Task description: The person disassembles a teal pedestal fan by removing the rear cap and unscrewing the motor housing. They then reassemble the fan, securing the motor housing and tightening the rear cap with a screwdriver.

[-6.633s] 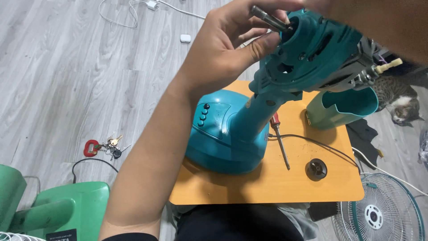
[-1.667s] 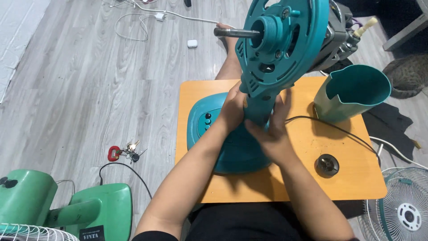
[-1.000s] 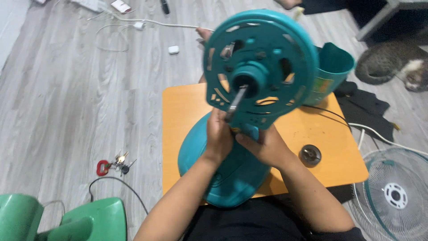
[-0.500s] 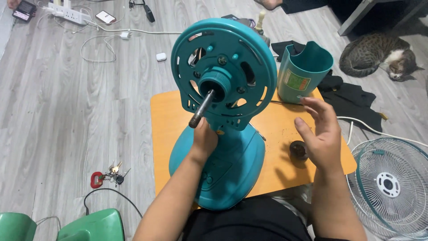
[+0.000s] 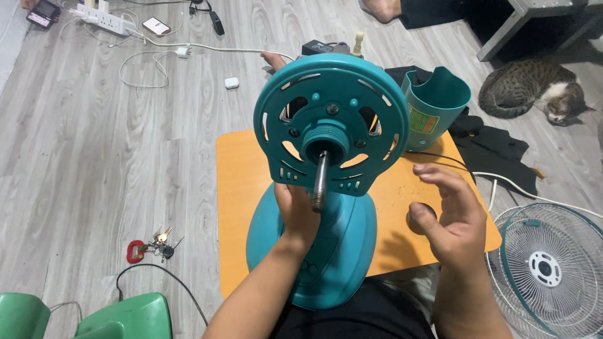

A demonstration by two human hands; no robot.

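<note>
A teal fan without blades or guards stands on a small orange table (image 5: 242, 179). Its round front plate (image 5: 331, 94) and bare metal shaft (image 5: 319, 185) face me, above the teal base (image 5: 342, 251). My left hand (image 5: 295, 213) is wrapped around the fan's neck just below the plate. My right hand (image 5: 449, 216) hovers low over the table on the right, fingers apart, thumb at a small dark round knob (image 5: 416, 221) lying there. A teal motor cover (image 5: 436, 107) stands at the table's far right corner.
A white wire fan guard (image 5: 546, 270) lies on the floor at lower right. A cat (image 5: 534, 94) rests beyond black cloth (image 5: 496, 150). A bunch of keys (image 5: 154, 245) and green fan parts (image 5: 125, 317) lie left. Cables and a power strip (image 5: 103, 19) run along the top.
The fan head has swung round so its front plate and shaft face me. My right hand left the fan's neck and dropped to the knob on the table; my left hand stays on the neck.
</note>
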